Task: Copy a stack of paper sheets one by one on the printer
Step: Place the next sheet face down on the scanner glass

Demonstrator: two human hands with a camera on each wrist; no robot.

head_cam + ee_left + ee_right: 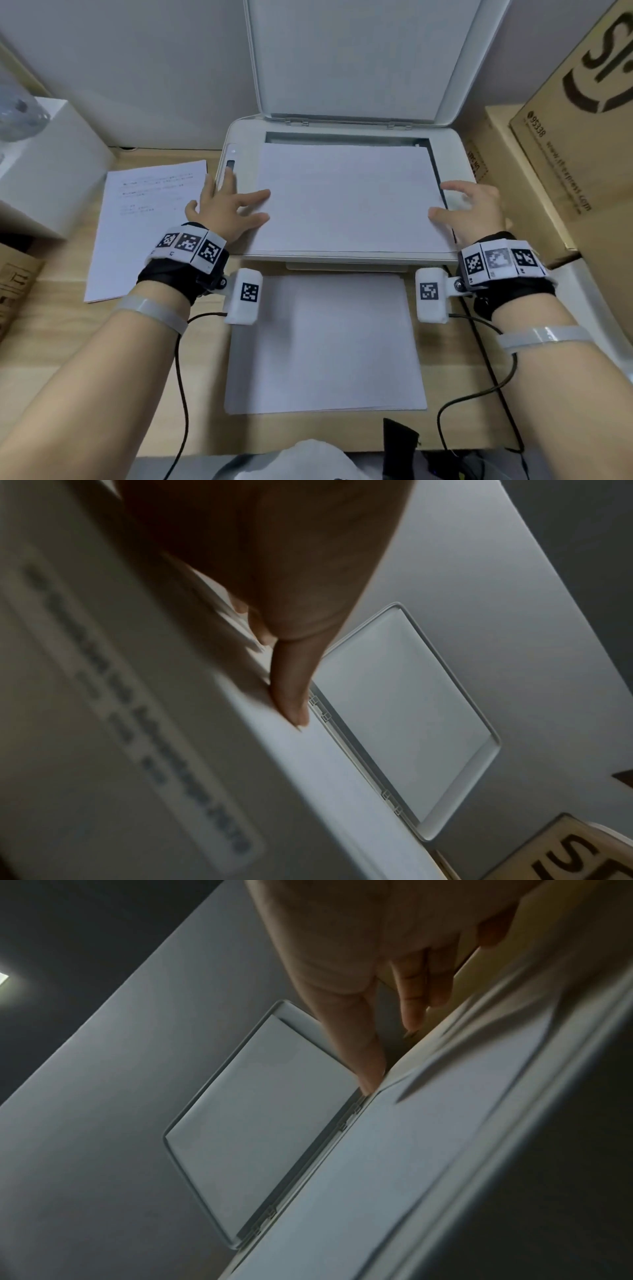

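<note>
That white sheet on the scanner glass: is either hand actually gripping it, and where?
Neither grips it. The left hand and right hand touch the white paper sheet with fingertips at its side edges.

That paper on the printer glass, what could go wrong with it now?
1. The sheet sits slightly crooked, showing a strip of glass at the back, so the copy may come out skewed.
2. The left hand and right hand touch only its edges; a nudge could shift it.
3. Closing the raised lid fast might shift it.

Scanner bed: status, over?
Left hand and right hand open, fingers flat on the sheet edges. Sheet lies on the scanner glass, lid up. Nothing in the way.
</note>
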